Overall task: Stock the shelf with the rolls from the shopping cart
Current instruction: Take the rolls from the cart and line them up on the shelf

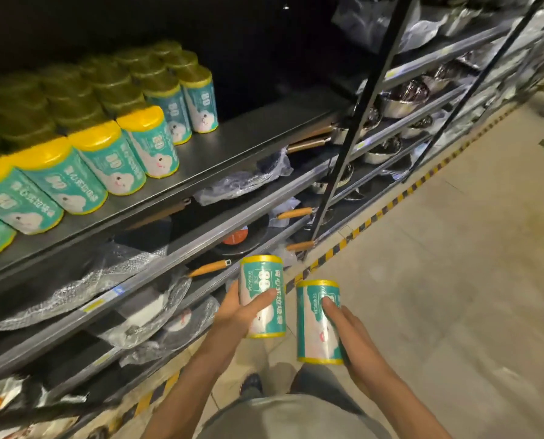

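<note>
My left hand (240, 312) grips a teal roll with yellow ends (261, 280), held upright at waist height in front of the lower shelves. Beside it, my right hand (350, 331) grips a second, matching roll (315, 324), also upright. Several more of these rolls (112, 160) stand in rows on the dark upper shelf (232, 144) at the left, reaching back into shadow. The right half of that shelf is bare. The shopping cart is out of view.
Below the roll shelf, metal shelves hold wrapped frying pans with wooden handles (210, 267). A black upright post (359, 122) divides this bay from shelves of pots (406, 99) on the right. A yellow-and-black floor stripe (391, 204) runs along the shelving; tiled aisle lies to the right.
</note>
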